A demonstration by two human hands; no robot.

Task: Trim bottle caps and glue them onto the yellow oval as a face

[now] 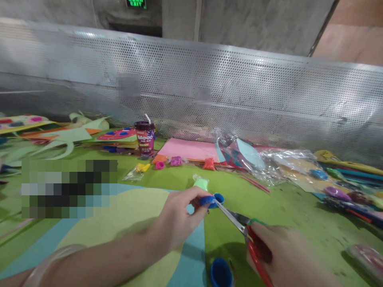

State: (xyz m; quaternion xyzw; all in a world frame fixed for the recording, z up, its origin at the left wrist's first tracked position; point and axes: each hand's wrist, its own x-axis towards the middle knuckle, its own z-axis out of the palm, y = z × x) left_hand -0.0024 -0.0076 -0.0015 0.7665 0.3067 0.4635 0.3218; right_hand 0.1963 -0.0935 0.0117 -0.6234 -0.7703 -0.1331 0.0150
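My left hand (pixel 176 217) pinches a small blue piece (pixel 209 200) above the green table (pixel 269 207). My right hand (pixel 281 255) grips red-handled scissors (pixel 239 223); their blades are apart and the tips reach the blue piece. Just behind the blue piece lies a small bag of light green clay (pixel 201 183). A round blue lid or tub (pixel 220 273) sits on the table below the scissors, close to my right hand.
A purple drink cup (pixel 145 137) stands at the back, by pink paper sheets (pixel 191 150) and small clay pieces. Plastic bags (pixel 263 159) and coloured tools lie at the right. Cut paper shapes (pixel 60 135) fill the back left. A perforated metal panel (pixel 209 79) closes off the far side.
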